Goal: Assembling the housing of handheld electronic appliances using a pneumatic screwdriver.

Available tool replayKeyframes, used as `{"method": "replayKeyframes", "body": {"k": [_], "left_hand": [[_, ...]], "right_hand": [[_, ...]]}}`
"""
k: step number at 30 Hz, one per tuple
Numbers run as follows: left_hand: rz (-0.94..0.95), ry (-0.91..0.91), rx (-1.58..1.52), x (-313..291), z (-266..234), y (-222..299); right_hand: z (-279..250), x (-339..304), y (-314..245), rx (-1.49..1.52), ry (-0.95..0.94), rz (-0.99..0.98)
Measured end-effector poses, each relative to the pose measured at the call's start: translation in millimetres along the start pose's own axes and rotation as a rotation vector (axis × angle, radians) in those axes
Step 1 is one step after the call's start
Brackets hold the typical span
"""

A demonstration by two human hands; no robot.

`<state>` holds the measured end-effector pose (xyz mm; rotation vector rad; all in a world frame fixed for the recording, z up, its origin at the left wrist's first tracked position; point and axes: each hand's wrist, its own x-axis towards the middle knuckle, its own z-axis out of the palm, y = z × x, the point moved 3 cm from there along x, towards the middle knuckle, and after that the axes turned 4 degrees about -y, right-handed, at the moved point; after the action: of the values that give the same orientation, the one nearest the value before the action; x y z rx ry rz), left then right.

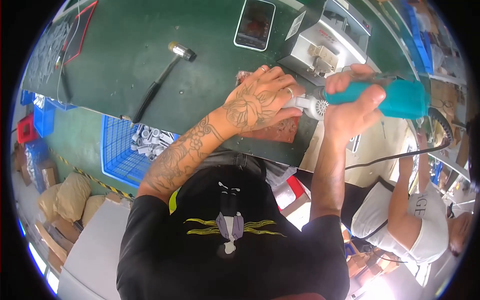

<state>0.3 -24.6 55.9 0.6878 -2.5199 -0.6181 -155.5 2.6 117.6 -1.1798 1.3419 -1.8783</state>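
Observation:
My left hand [265, 100] is closed round a light grey plastic part [314, 107] with a round, ribbed end, close above the bench. My right hand [352, 102] grips a teal corded power screwdriver [402, 97], held almost level. The tool's front end points left at the part and appears to meet it; the exact contact is hidden by my fingers. Beneath my left hand lies a worn reddish-brown pad [280, 131] on the green workbench [120, 55].
A mallet [162, 75] and a phone [255, 24] lie on the bench. A metal machine [320, 45] stands at the far right. Left of me, a blue basket [117, 150] holds several grey parts [150, 141]. The black cable [400, 156] trails rightward, near another person [400, 220].

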Motion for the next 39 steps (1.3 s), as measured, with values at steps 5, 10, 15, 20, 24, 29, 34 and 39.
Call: {"method": "replayKeyframes", "body": {"k": [5, 10, 15, 20, 24, 29, 34, 39], "left_hand": [[0.002, 0.017, -0.004, 0, 6, -3], [0.009, 0.034, 0.025, -3, 5, -2], [0.009, 0.002, 0.025, -4, 5, -1], [0.026, 0.045, 0.061, -3, 9, 2], [-0.001, -0.028, 0.066, -2, 6, 4], [0.011, -0.039, 0.067, -5, 6, 2], [-0.013, -0.096, 0.007, -4, 5, 0], [-0.007, -0.041, -0.032, -5, 1, 0]], "right_hand": [[4, -2, -4, -0.027, -0.025, -0.069], [6, -4, 2, -0.110, -0.067, -0.067], [7, -8, 8, -0.109, -0.069, -0.046], [4, -13, 15, 0.010, -0.043, -0.064], [3, -12, 17, 0.046, -0.027, -0.052], [4, -10, 13, 0.060, -0.027, -0.020], [4, 14, -7, -0.007, 0.036, -0.162], [11, 40, 3, -0.144, 0.019, -0.201]]}}
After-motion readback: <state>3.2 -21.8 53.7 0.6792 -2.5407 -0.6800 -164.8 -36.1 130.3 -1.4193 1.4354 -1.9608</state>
